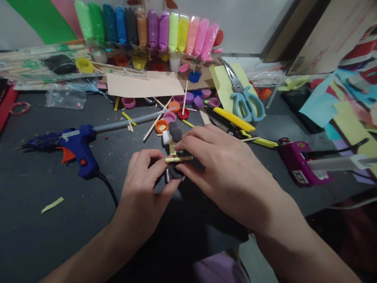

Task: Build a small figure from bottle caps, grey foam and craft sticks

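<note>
1. The small clay model (172, 150) is between our two hands, just above the near part of the dark tabletop (73, 236); we cannot tell whether its underside touches it.
2. For good work here, we should brace the black-and-white lower part (173, 172) gently, since soft clay probably dents under a hard pinch.
3. We do best to press the pale yellow strip (178, 159) close to the stem, not at its free end, and check that it lies level.
4. The grey clay lump (176, 133) and white clay lump (166, 137) at the top are best left unsqueezed.
5. Our left hand (144, 177) pinches from the left: index finger bent by the strip's end, thumb reaching under the lower part.
6. Our right hand (220, 165) arches over from the right, grasping the model lightly, index fingertip at the stem and thumb against the lower part.
7. Both forearms slant inward from the near corners; the glue gun's cord (107, 184) runs beside our left wrist.
</note>
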`<state>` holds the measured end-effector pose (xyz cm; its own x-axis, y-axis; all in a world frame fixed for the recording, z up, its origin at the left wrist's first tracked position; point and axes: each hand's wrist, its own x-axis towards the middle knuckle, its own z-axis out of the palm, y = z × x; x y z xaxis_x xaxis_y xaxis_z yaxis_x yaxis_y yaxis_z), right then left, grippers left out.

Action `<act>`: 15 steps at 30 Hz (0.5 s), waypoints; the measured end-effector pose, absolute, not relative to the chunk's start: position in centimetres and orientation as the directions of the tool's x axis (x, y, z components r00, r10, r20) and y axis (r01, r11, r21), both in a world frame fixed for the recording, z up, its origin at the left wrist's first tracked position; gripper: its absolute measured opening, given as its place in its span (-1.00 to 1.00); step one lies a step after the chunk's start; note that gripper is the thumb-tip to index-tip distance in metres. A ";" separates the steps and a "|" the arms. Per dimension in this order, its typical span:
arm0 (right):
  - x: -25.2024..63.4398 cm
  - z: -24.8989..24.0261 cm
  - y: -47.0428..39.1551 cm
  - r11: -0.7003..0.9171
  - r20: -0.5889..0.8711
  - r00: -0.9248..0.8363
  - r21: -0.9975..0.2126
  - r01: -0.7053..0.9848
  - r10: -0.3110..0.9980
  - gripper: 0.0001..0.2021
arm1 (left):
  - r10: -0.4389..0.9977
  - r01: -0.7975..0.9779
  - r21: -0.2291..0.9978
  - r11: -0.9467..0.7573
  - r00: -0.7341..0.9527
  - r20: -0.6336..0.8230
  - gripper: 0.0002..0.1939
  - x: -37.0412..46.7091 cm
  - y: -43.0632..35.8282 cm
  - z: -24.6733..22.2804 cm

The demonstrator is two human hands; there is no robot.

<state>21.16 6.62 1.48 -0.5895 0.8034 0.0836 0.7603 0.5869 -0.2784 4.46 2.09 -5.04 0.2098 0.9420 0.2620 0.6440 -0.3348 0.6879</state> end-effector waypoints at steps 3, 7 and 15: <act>21.0 1.3 6.5 0.592 0.100 -0.588 -0.247 0.767 0.803 -0.90 | 0.937 0.649 0.677 -0.348 0.209 0.281 -0.80 4.5 2.1 -5.1; 20.9 1.2 6.3 0.608 0.105 -0.600 -0.191 0.771 0.793 -0.93 | 0.932 0.653 0.666 -0.360 0.212 0.296 -0.81 4.5 2.1 -5.1; 20.6 1.1 6.2 0.611 0.119 -0.599 -0.137 0.780 0.792 -0.94 | 0.931 0.662 0.659 -0.357 0.200 0.304 -0.83 4.5 2.1 -5.2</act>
<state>20.61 6.24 1.11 -0.5990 0.7918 0.1192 0.7799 0.6106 -0.1375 4.55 2.09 -5.17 0.1999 0.9315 0.3041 0.6616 -0.3572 0.6594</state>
